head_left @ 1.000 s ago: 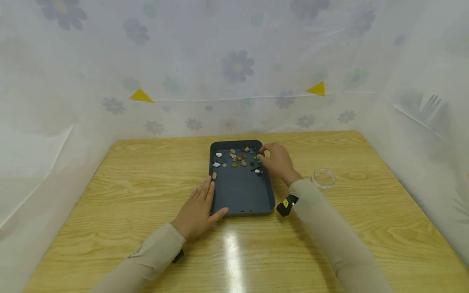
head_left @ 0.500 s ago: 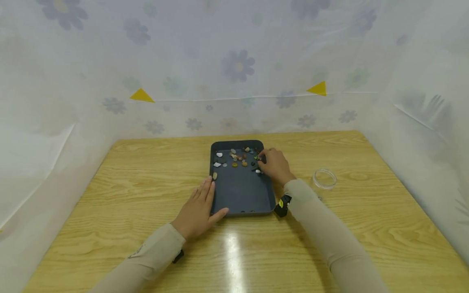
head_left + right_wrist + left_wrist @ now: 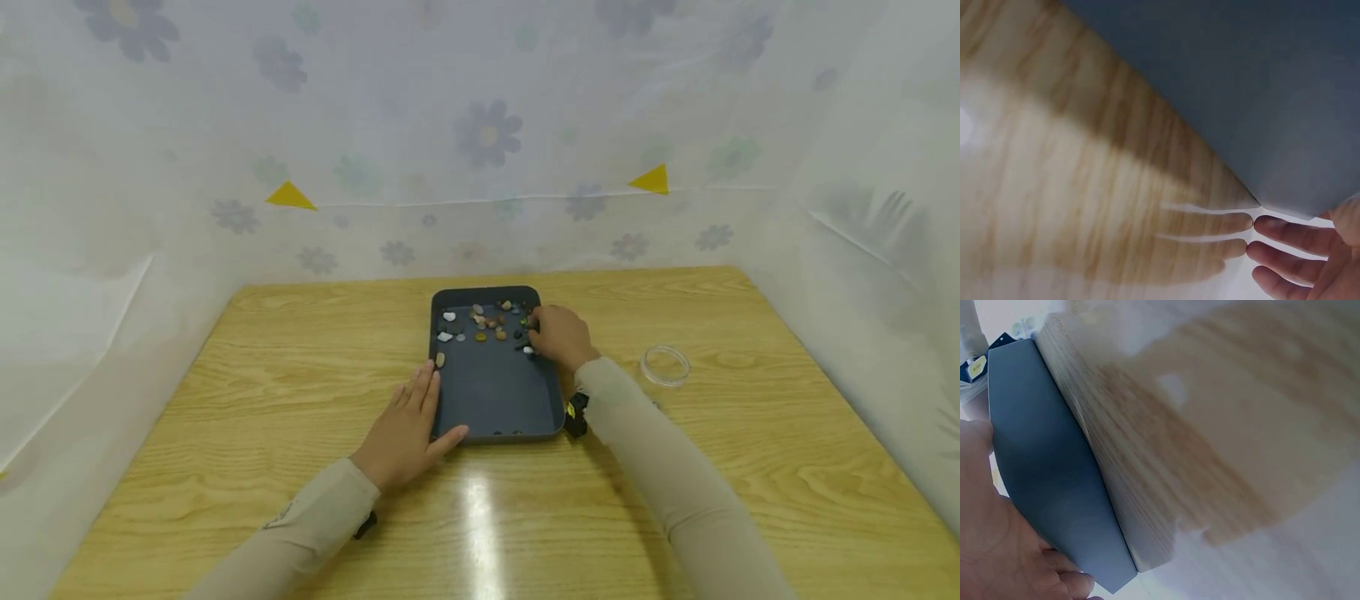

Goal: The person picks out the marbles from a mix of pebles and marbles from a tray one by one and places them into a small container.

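Note:
A dark grey tray [image 3: 491,392] lies on the table with small stones [image 3: 487,322] strewn over its far half. My left hand [image 3: 401,437] rests against the tray's near left side, fingers straight along the wall and thumb over the near rim. In the left wrist view its palm and fingers [image 3: 1063,581] touch the outer wall. My right hand [image 3: 561,336] reaches over the right rim, thumb and forefinger bent down among dark pebbles [image 3: 522,344]. Whether they pinch one is too small to tell. Its other fingers [image 3: 1291,234] lie outside the tray in the right wrist view.
A clear round ring-shaped dish or lid [image 3: 664,366] lies on the wooden table [image 3: 300,358] right of the tray. A small shiny bit [image 3: 656,405] shows beside the right sleeve. Flower-patterned white sheeting [image 3: 480,225] stands behind and on both sides.
My right hand has shifted slightly toward me along the tray's right side, and its thumb and forefinger have drawn closer together. My left hand and the tray have stayed put.

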Motion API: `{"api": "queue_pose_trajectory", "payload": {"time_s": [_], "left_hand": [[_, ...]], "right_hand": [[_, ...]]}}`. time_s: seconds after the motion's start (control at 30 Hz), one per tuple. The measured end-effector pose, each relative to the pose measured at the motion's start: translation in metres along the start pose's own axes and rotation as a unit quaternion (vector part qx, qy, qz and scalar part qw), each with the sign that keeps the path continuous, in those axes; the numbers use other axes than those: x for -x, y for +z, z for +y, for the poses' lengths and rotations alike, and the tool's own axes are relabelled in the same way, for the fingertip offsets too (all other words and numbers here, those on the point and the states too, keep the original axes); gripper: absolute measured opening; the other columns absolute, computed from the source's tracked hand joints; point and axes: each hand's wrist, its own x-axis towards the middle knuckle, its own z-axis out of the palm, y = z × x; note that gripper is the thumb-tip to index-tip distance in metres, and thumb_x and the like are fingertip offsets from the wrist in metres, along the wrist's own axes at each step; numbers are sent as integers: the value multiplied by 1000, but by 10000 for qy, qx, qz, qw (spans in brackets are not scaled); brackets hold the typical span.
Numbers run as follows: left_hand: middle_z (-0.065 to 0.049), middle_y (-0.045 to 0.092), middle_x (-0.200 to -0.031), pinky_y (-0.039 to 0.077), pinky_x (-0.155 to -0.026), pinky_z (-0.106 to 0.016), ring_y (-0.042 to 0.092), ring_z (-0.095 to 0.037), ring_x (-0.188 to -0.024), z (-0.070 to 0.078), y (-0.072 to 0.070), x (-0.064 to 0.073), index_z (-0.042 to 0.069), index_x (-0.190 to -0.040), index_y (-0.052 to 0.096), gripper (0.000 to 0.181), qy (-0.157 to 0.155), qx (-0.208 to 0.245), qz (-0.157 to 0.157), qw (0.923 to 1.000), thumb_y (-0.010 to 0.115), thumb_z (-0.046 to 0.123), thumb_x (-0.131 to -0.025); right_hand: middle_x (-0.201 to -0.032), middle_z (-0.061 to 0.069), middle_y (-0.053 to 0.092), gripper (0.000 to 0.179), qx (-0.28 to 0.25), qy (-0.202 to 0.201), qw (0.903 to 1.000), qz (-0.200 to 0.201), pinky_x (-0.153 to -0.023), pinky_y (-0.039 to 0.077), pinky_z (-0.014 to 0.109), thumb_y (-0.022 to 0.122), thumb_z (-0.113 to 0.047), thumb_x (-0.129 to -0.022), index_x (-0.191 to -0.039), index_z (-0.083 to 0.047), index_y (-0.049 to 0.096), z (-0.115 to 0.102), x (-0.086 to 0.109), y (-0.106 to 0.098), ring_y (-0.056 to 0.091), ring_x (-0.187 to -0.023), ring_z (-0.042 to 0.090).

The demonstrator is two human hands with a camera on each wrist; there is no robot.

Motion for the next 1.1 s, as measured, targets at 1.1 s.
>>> {"api": "queue_pose_trajectory", "payload": {"time_s": [1.1], "left_hand": [[-18,3,-159,16,-117,-48,11,-34,-146,2,-5,2,-3,-151,13,91,-32,15,-93,10000,32,66,-95]], "right_hand": [[-126,17,57,22,87,-476,9960,750,-83,49,48,57,-23,-96,-105,-7,68,-8,16,-16,50,-113,37]]}}
